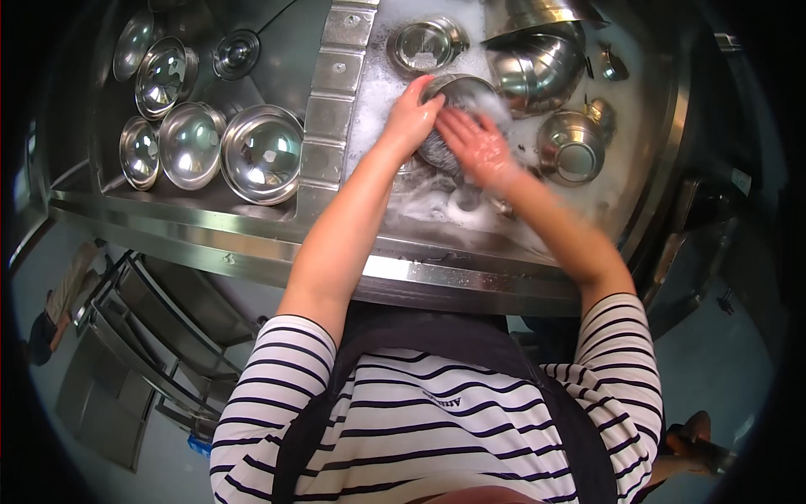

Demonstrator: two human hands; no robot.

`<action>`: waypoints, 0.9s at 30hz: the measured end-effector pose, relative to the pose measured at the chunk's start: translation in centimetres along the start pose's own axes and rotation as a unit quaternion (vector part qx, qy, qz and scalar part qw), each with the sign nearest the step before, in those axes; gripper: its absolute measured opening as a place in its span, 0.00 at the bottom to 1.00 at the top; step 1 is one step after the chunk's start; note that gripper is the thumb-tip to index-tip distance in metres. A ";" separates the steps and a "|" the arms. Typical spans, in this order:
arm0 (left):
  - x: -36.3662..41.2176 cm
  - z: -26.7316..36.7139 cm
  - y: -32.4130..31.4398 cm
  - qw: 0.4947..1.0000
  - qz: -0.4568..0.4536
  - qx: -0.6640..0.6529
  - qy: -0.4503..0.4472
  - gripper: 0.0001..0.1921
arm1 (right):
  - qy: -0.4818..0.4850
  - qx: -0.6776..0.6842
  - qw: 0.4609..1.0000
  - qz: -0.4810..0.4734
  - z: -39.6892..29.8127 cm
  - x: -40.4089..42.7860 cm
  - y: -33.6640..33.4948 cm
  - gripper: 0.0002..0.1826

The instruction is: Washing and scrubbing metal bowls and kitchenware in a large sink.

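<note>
My left hand (415, 113) grips the rim of a stainless steel bowl (463, 85), which is tilted above the suds in the right-hand sink basin. My right hand (485, 151), blurred and wet, lies with fingers stretched against the bowl. Its palm side is hidden, so I cannot tell whether a scrubber is under it. Foam and a grey, streaky sheen cover part of the bowl. Just beyond it, a smaller steel bowl (423, 45) sits in the foam. To the right, an upside-down steel bowl (572, 150) rests in the soapy water (522, 220).
Large steel bowls (535, 69) are piled at the back right. Past the ridged metal divider (327, 107), several shiny bowls (261, 154) lean in the left basin. The sink's front edge (409, 268) runs before my body. A metal rack (157, 327) stands lower left; other people are partly visible.
</note>
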State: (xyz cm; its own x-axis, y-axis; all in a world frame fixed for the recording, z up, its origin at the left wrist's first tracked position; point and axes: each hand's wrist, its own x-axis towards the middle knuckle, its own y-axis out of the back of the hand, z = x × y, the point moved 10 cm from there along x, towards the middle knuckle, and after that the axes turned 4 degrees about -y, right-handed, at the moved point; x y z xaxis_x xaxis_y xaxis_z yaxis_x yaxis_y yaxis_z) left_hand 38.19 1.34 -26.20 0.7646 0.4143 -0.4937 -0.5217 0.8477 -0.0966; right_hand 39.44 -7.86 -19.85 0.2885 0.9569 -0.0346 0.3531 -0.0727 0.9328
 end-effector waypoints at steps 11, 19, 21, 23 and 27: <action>-0.8 0.1 0.5 0.996 0.067 -0.060 -0.025 0.26 | -0.379 0.266 0.878 -0.123 0.9 1.0 -3.1 0.30; 0.2 0.7 -0.1 0.997 0.045 -0.043 -0.048 0.23 | 0.116 -0.240 0.964 0.008 1.1 0.9 -0.1 0.35; 0.4 -0.1 0.7 0.998 0.063 0.011 -0.008 0.24 | 0.012 -0.172 0.981 -0.089 1.6 0.7 -2.1 0.37; 0.3 -0.9 -0.8 0.990 -0.003 -0.108 0.094 0.27 | -0.087 0.120 0.989 -0.002 1.0 -0.6 -1.6 0.32; -2.4 -2.7 -3.7 0.894 -0.110 -0.356 0.249 0.34 | -0.363 0.708 0.605 0.036 2.3 -1.8 0.9 0.19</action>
State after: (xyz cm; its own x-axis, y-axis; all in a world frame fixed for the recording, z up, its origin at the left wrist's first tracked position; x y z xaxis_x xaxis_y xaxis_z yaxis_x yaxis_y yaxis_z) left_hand 37.30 -3.68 -26.98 0.7069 -0.0861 -0.7020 -0.6244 0.3902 -0.6767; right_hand 41.26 -10.32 -19.74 0.4818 0.5990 -0.6396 0.5775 -0.7660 -0.2824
